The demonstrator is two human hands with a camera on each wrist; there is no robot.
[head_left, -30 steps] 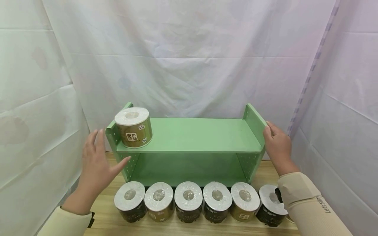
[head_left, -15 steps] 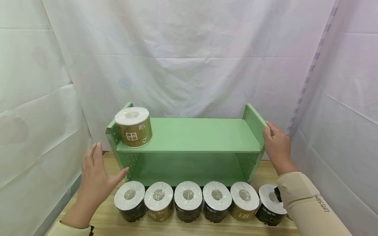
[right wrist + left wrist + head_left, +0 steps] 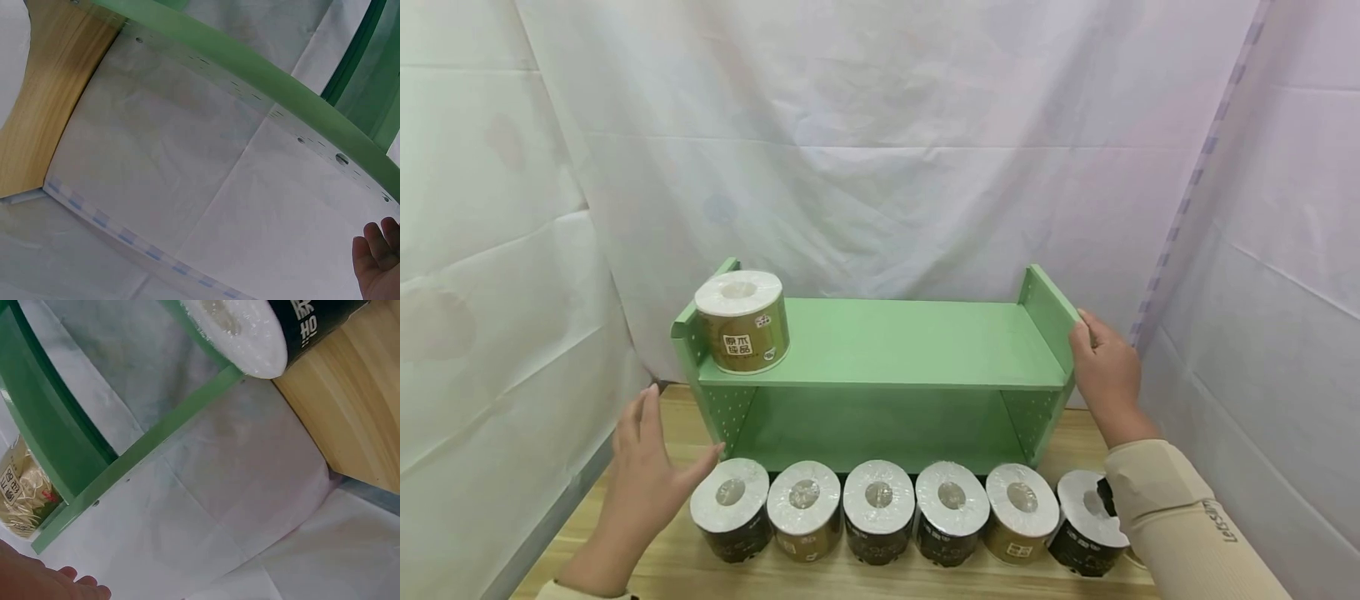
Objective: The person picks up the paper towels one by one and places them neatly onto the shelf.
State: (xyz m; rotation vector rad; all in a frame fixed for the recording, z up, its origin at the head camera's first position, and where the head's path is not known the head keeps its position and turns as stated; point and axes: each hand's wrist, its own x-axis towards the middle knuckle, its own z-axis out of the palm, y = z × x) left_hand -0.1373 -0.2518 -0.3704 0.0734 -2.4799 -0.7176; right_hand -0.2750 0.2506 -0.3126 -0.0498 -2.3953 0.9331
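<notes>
A green two-tier shelf (image 3: 895,346) stands on the wooden table, with one gold-wrapped toilet roll (image 3: 743,333) at the left end of its upper board. My right hand (image 3: 1107,379) holds the front edge of the shelf's right side panel, thumb and index finger at the edge; several of its fingertips (image 3: 375,247) show beside the panel in the right wrist view. My left hand (image 3: 643,479), fingers spread and thumb out, hovers left of the shelf holding nothing. Its thumb tip lies close to the leftmost black-wrapped toilet roll (image 3: 730,500).
Several toilet rolls in black or gold wrap, such as a gold one (image 3: 1021,508), line up in front of the shelf. The rightmost black roll (image 3: 1086,521) is partly behind my right sleeve (image 3: 1187,517). White cloth (image 3: 880,183) hangs around the wooden table (image 3: 677,575).
My left hand has moved down from beside the roll on the upper board toward the front row, fingers still spread. My right hand stays at the side panel.
</notes>
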